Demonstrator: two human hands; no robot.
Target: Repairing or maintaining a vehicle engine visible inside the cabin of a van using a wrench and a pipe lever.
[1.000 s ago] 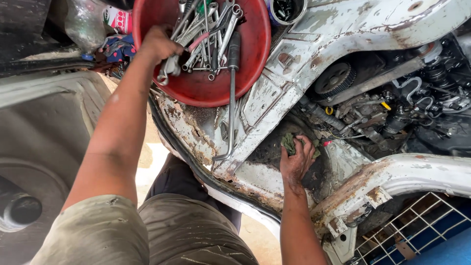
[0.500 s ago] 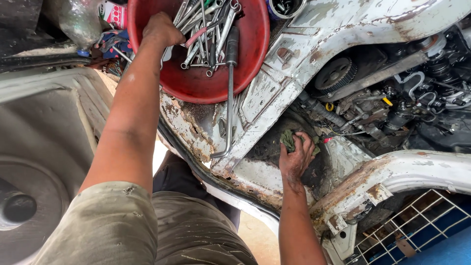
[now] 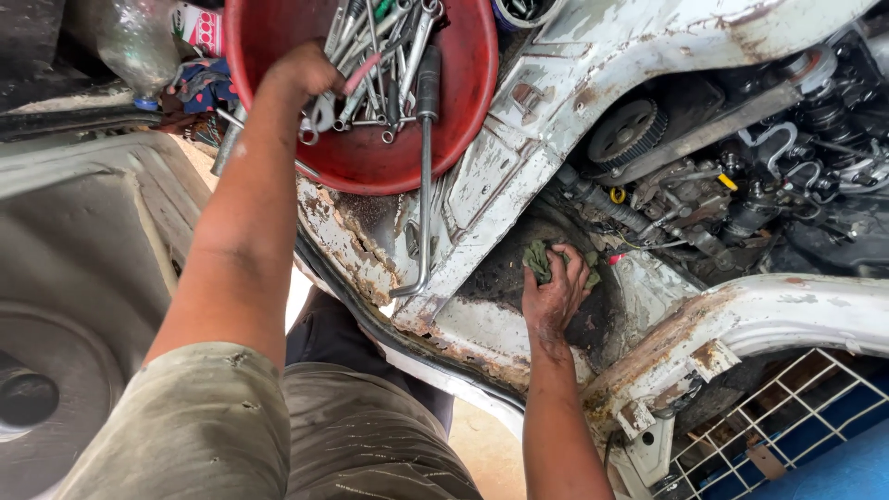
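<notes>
The left hand [image 3: 301,69] has been kept in the red basin [image 3: 463,102] at 11 o'clock, fingers buried among wrenches [image 3: 384,56], their grip not discernible. The right hand [image 3: 553,294] is still clamped on a green rag [image 3: 539,259] at centre.

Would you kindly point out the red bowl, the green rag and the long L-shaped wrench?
red bowl [image 3: 370,171], head view, bare inner wall near the lower rim.
green rag [image 3: 539,259], head view, bunched cloth above the fingers.
L-shaped wrench [image 3: 425,185], head view, mid-shaft.

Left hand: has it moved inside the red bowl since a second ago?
Yes. The left hand has gone from the red bowl's left rim further in, onto the wrenches. The right hand holds its rag.
</notes>
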